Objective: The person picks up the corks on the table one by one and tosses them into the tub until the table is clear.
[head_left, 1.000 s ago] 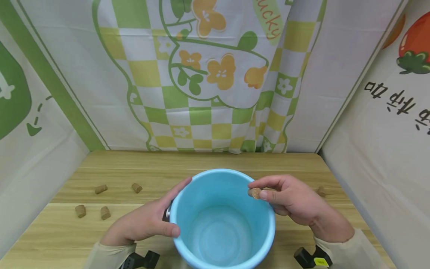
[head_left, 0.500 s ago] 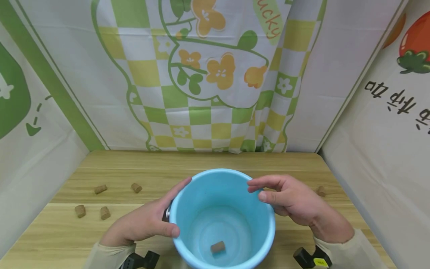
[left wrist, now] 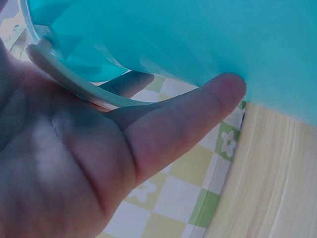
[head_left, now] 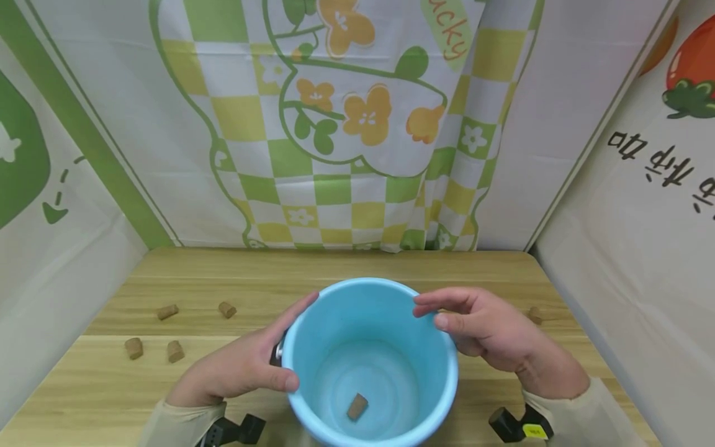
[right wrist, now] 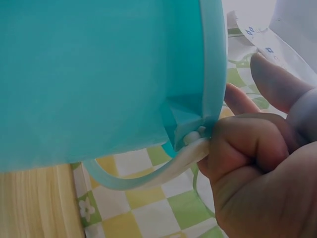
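I see the left hand [head_left: 257,360], fingers straight, touching the bucket [head_left: 363,313] on its left; the right hand [head_left: 491,332], relaxed, overhangs its right; 1 cork [head_left: 357,407] lies inside.

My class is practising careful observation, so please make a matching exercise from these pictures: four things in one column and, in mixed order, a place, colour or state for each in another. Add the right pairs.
Column 1
1. Bucket
2. Group of four corks
3. Left hand
4. Right hand

Column 2
A. At the bucket's right side, holding nothing
B. Lying on the table, apart from the bucket
C. Light blue, with a single cork lying inside
D. Touching the bucket on its left side

Right pairs: 1-C, 2-B, 3-D, 4-A
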Tool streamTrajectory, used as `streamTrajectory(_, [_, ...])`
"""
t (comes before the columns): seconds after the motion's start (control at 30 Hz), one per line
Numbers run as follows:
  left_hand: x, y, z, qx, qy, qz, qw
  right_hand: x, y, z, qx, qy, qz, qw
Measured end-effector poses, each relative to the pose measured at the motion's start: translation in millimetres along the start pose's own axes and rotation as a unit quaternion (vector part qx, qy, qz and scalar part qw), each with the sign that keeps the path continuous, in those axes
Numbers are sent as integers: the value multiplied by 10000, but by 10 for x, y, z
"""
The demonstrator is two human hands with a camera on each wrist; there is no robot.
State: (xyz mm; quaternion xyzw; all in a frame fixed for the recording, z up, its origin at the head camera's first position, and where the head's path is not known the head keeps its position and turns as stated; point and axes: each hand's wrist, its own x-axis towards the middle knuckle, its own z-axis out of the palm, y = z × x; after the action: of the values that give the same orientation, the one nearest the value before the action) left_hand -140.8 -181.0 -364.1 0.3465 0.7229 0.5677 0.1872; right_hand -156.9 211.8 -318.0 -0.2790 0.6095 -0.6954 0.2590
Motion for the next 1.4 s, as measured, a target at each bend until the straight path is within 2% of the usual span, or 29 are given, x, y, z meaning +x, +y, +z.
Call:
streamTrajectory(0.2, [18,-9,-8,-57,-26,-4,10000,-17,50,-51,379,-197,-377,9984])
streamTrajectory(0.43, [30,-1,-7,-224,-84,-93,9997,-90,39,-182,742,-189,-503,9958])
streamTrajectory(0.53, [34,-1,-7,-143,-73,-52,9999,-136,34,-266,983,-179,-577,9933])
streamTrajectory(0.7, [40,1,-2,-41,-49,-212,9998,-215,48,-442,1588,-524,-832,9824])
streamTrajectory(0.8, [43,7,4,-85,-53,-337,9994,-259,63,-549,1748,-680,-1014,9770])
streamTrajectory(1.07, [29,5,7,128,-3,42,9999,-373,102,-763,1991,-715,-1375,9677])
streamTrajectory(1.4, [-5,33,0,178,34,17,9998,-530,104,-1055,2671,-857,-1457,9487])
